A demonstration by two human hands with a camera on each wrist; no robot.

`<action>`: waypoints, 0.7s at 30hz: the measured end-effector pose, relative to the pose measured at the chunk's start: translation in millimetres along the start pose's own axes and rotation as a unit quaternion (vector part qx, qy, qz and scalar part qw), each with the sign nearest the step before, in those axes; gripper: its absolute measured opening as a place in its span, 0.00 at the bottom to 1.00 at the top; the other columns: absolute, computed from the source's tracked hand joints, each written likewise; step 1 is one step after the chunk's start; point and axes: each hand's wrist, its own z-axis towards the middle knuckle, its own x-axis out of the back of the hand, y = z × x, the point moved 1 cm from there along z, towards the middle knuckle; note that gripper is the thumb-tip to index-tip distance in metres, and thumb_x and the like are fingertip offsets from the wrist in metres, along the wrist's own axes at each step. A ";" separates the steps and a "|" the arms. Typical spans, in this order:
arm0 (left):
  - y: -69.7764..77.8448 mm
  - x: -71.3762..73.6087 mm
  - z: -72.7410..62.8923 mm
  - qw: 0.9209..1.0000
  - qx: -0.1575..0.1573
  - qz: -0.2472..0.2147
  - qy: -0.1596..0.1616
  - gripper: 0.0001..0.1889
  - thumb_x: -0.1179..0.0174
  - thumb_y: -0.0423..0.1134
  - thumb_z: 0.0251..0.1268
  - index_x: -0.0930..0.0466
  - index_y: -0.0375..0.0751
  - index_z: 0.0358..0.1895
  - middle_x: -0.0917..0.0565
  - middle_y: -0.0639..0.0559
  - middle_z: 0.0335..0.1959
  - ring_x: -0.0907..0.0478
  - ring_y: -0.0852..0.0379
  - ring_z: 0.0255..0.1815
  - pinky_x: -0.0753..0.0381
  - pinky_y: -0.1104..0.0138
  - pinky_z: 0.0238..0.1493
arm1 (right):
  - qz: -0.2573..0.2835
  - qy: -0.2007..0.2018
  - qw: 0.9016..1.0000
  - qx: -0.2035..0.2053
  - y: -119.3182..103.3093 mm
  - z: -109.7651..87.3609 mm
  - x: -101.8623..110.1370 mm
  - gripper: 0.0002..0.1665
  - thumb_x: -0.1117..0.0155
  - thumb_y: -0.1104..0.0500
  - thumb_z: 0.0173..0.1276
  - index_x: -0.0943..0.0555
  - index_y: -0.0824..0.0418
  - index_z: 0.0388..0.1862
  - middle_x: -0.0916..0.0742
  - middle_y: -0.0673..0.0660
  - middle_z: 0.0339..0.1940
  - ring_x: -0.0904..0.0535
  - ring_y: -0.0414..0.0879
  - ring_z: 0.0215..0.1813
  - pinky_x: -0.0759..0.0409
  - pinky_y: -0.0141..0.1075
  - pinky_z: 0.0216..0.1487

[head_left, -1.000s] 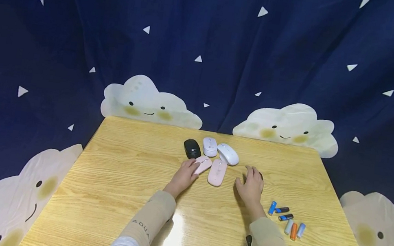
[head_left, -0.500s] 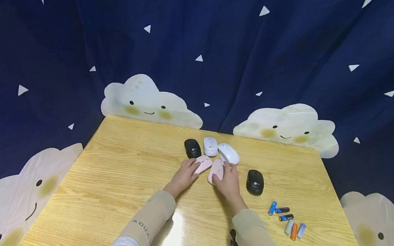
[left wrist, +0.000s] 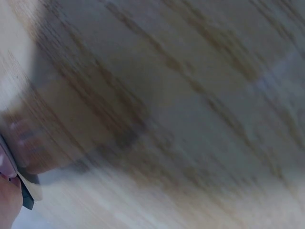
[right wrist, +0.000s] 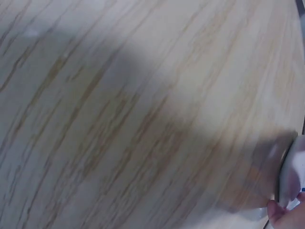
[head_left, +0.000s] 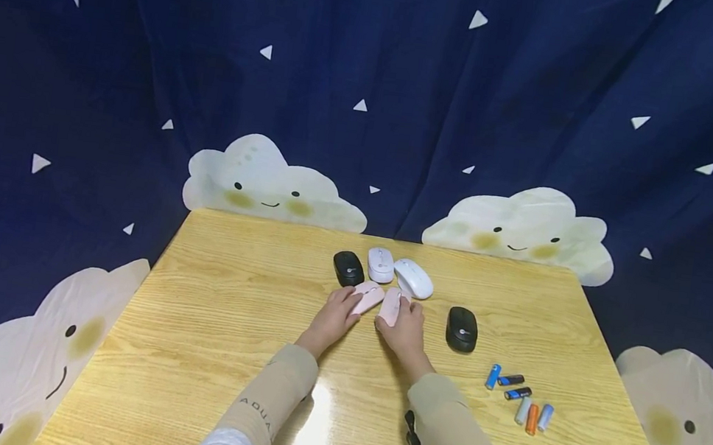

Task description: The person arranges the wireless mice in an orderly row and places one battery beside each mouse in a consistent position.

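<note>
Two pink computer mice lie side by side near the middle of the table. My left hand (head_left: 333, 318) grips the left pink mouse (head_left: 370, 295), which is turned at a slant. With thumb on one side and fingers on the other, my right hand (head_left: 405, 332) holds the right pink mouse (head_left: 391, 305). Just behind them stand a black mouse (head_left: 348, 268), a pale lilac mouse (head_left: 381, 265) and a white mouse (head_left: 414, 279). In the right wrist view, only a thumb tip (right wrist: 275, 210) and a mouse edge (right wrist: 289, 179) show at the right border.
Another black mouse (head_left: 462, 330) sits to the right of my right hand. Beyond it lie several loose batteries, among them an orange one (head_left: 532, 419) and a blue one (head_left: 493, 377). The wooden table (head_left: 199, 307) ends at a dark blue curtain (head_left: 325, 40) with clouds.
My right hand has left the black mouse on the right, moved left and taken hold of the right pink mouse, which now tilts slightly. My left hand has stayed in place.
</note>
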 end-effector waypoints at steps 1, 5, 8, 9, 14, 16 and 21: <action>0.1 0.0 0.1 1.000 0.000 0.002 -0.001 0.24 0.42 0.37 0.61 0.31 0.36 0.60 0.33 0.39 0.61 0.38 0.42 0.63 0.40 0.57 0.64 | 0.002 0.002 1.000 -0.002 -0.7 -0.2 -0.3 0.45 0.32 0.50 0.51 0.36 0.72 0.62 0.32 0.75 0.54 0.33 0.67 0.55 0.31 0.54 0.54; 0.3 -0.6 0.1 1.000 0.005 0.003 -0.004 0.24 0.42 0.38 0.61 0.31 0.36 0.61 0.33 0.39 0.62 0.39 0.42 0.63 0.40 0.57 0.64 | 0.012 -0.004 1.000 -0.016 -1.8 -0.1 -1.0 0.45 0.33 0.52 0.51 0.37 0.71 0.63 0.32 0.74 0.54 0.33 0.66 0.55 0.30 0.52 0.54; -0.2 -0.7 -0.3 1.000 0.005 0.001 -0.005 0.24 0.42 0.37 0.61 0.31 0.36 0.61 0.34 0.39 0.62 0.39 0.42 0.63 0.40 0.57 0.64 | 0.017 -0.007 1.000 -0.021 -1.6 0.0 -1.4 0.44 0.33 0.54 0.50 0.37 0.71 0.64 0.33 0.74 0.54 0.33 0.65 0.55 0.30 0.52 0.54; -0.5 -0.6 -0.5 1.000 0.005 0.000 -0.004 0.24 0.42 0.37 0.61 0.31 0.36 0.61 0.34 0.39 0.62 0.39 0.41 0.63 0.40 0.57 0.64 | 0.017 -0.007 1.000 -0.021 -1.5 -0.1 -1.4 0.44 0.33 0.54 0.50 0.37 0.71 0.64 0.33 0.74 0.54 0.33 0.65 0.54 0.29 0.52 0.53; -0.8 -1.2 0.0 1.000 0.004 -0.001 -0.002 0.24 0.42 0.38 0.61 0.31 0.36 0.61 0.34 0.39 0.62 0.39 0.41 0.63 0.41 0.56 0.64 | 0.017 -0.010 1.000 -0.017 1.5 -1.6 0.7 0.45 0.34 0.56 0.49 0.38 0.71 0.64 0.32 0.74 0.55 0.33 0.65 0.54 0.29 0.52 0.54; -1.1 -1.5 0.2 1.000 0.003 -0.001 0.000 0.24 0.42 0.38 0.61 0.31 0.36 0.61 0.34 0.39 0.62 0.39 0.41 0.63 0.40 0.56 0.64 | 0.015 -0.010 1.000 -0.015 2.9 -2.5 1.8 0.45 0.34 0.56 0.48 0.38 0.71 0.64 0.32 0.74 0.55 0.33 0.65 0.54 0.30 0.51 0.54; -2.4 -3.1 0.4 1.000 0.003 -0.003 -0.003 0.24 0.43 0.38 0.62 0.31 0.37 0.61 0.34 0.39 0.62 0.39 0.41 0.63 0.40 0.56 0.64 | 0.014 -0.002 1.000 -0.008 7.0 -4.3 4.4 0.45 0.33 0.56 0.47 0.37 0.72 0.63 0.32 0.74 0.55 0.32 0.66 0.54 0.30 0.52 0.54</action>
